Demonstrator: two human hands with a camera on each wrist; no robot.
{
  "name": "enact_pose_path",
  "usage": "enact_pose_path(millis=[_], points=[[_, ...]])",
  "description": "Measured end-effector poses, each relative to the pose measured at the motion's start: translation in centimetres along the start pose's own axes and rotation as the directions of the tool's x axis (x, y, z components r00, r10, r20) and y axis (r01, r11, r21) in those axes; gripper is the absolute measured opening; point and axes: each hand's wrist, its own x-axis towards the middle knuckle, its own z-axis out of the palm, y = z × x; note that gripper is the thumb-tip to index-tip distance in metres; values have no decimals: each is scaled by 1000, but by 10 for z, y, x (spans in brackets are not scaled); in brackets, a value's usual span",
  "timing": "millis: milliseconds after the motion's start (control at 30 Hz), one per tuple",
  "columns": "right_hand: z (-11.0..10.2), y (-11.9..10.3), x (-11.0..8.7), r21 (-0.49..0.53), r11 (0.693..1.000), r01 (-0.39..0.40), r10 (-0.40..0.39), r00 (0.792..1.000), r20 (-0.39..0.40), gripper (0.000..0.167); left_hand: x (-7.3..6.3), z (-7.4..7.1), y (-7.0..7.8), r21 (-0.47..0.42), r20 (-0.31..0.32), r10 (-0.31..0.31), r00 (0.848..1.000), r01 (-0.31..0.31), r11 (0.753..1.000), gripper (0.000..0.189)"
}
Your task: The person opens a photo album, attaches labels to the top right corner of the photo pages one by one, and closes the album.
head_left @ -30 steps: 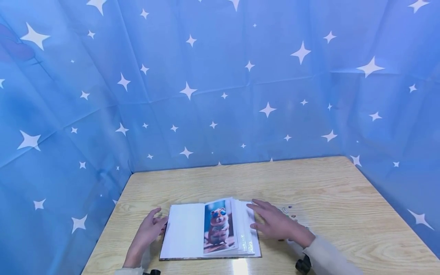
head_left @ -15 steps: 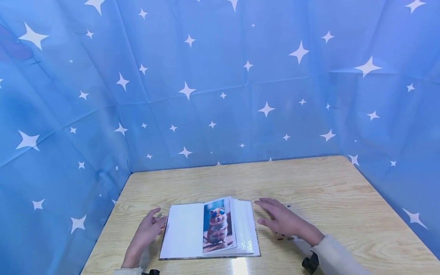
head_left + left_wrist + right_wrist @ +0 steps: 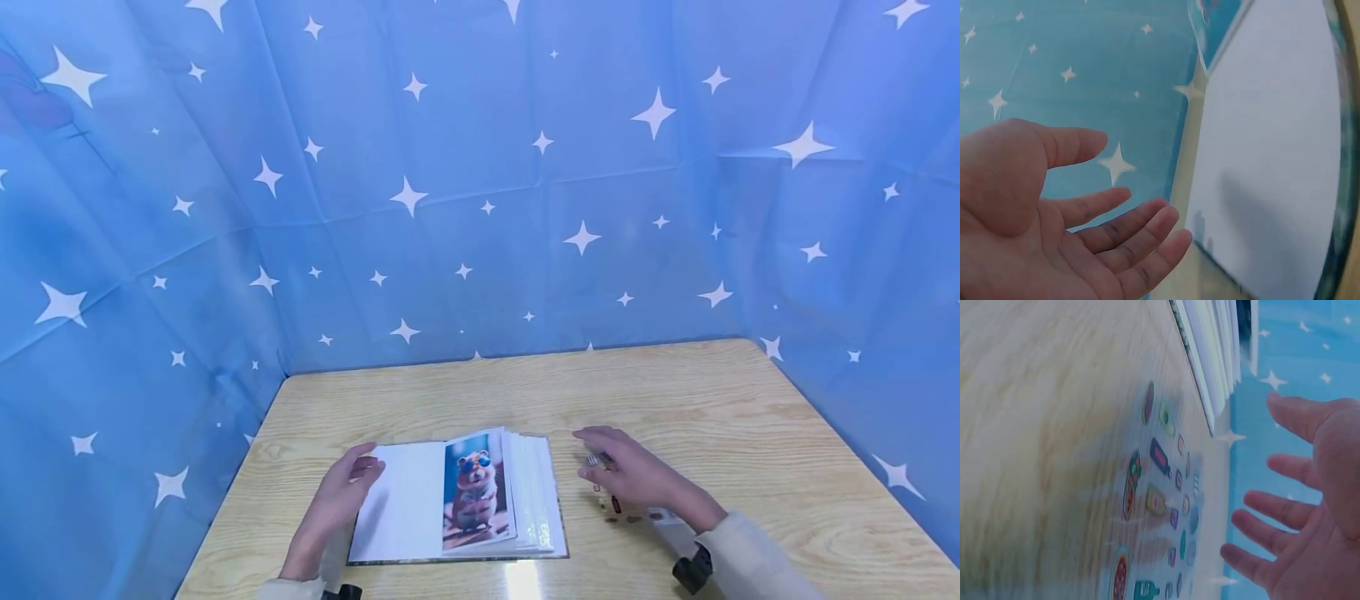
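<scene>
A photo album (image 3: 405,500) lies spread on the table, with a blank white page on the left. On its right side is a picture of a hamster in sunglasses (image 3: 475,492), slightly raised with the pages. My left hand (image 3: 336,497) hovers at the album's left edge, fingers relaxed and holding nothing; its shadow falls on the white page (image 3: 1266,144). To the right of the album my right hand (image 3: 637,475) is held above a clear sticker sheet (image 3: 1160,506) printed with small food and bottle pictures. Its fingers (image 3: 1272,512) are spread, with nothing between them. The hand partly hides the sheet in the head view.
A wood-grain table (image 3: 750,467) carries everything. Blue cloth with white stars (image 3: 480,208) hangs behind and along both sides. Each wrist wears a black device (image 3: 692,570) beside a pale sleeve (image 3: 757,558).
My right hand has drawn away from the album's right edge, moving right to above the sticker sheet. The left hand has shifted slightly right, over the album's left edge.
</scene>
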Motion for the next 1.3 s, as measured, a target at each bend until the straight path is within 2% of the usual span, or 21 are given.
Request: enact_pose_path(millis=[200, 400, 567, 667, 833, 967, 1033, 1167, 1300], points=[[-6, 6, -3, 18, 999, -47, 47, 999, -2, 57, 0, 17, 19, 14, 1, 104, 995, -104, 994, 47], [-13, 12, -10, 0, 997, -77, 77, 997, -32, 56, -4, 33, 39, 31, 15, 229, 973, -230, 973, 43], [-20, 18, -16, -6, 996, -87, 87, 994, -63, 56, -8, 48, 56, 87, 54, 344, 938, -347, 934, 44], [-21, 22, -19, -6, 993, -114, 114, 991, -74, 56, -9, 56, 63, 106, 111, 395, 912, -406, 908, 46], [-23, 26, -24, 18, 989, -148, 149, 985, -88, 57, -8, 70, 71, 96, 205, 478, 854, -503, 859, 49], [-25, 28, -28, 4, 989, -148, 148, 983, -109, 57, -8, 79, 77, 76, 246, 536, 807, -568, 820, 49], [-26, 29, -29, 8, 988, -157, 157, 981, -112, 57, -8, 84, 80, 81, 255, 554, 793, -588, 805, 48], [-28, 32, -31, 7, 984, -177, 177, 980, -86, 60, -10, 92, 86, 85, 282, 555, 783, -596, 798, 48], [-29, 36, -32, 14, 980, -198, 198, 979, -52, 62, -13, 102, 92, 99, 333, 550, 766, -608, 788, 49]])
